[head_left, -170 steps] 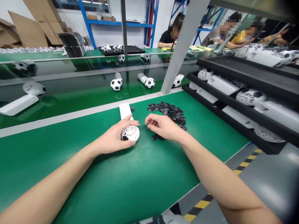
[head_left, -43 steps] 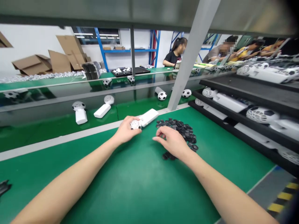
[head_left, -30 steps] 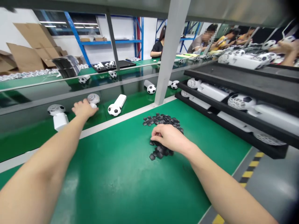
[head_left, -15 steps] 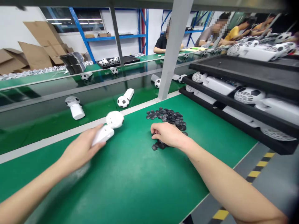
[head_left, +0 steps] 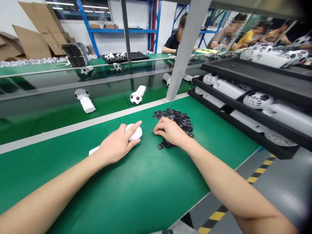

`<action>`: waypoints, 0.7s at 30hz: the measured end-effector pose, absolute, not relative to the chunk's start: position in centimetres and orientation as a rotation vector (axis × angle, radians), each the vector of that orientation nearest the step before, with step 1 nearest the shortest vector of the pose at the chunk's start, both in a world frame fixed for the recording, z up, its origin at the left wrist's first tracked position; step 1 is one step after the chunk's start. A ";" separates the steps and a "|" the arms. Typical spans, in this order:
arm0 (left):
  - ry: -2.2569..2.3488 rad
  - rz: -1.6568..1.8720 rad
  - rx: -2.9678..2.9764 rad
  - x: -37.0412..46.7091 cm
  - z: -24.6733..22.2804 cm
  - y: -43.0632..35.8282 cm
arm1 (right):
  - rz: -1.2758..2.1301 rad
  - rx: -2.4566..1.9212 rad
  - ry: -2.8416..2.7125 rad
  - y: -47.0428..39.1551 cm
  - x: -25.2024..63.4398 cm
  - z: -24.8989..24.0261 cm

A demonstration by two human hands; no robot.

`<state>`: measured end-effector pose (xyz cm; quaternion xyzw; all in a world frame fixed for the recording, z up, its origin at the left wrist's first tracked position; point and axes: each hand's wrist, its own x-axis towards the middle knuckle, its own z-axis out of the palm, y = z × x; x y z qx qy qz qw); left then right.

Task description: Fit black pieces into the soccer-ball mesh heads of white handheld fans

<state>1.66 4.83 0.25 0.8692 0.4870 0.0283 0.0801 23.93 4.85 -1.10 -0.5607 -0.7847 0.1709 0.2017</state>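
Note:
My left hand (head_left: pixel 117 143) is closed over the round head of a white handheld device with a football-shaped head (head_left: pixel 136 132). Thumb and fingers grip the ball from both sides, and no black patches show on its visible part. The device's white handle (head_left: pixel 94 150) sticks out behind the hand, close to the green mat, mostly covered by the hand. To the right, my right hand (head_left: pixel 170 131) has its thumb and index fingertips pinched together; whether a small piece is between them I cannot make out. It hovers at the left side of a pile of small black patches (head_left: pixel 184 120).
Beyond the pale rail, a belt (head_left: pixel 109 107) carries football-headed devices with black patches (head_left: pixel 136 97). Stacked black trays (head_left: pixel 243 120) with more devices stand at the right. A grey post (head_left: pixel 181 61) rises behind the pile. Several people sit across the line.
My left hand has shifted from the device's handle to its ball head, and the device has moved right, nearer my right hand. My right hand has risen slightly from the patches, still pinched.

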 end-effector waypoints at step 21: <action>1.516 0.261 2.278 1.9 -0.3 4.2 | 0.673 -1.291 -2.222 4.0 23.5 -0.5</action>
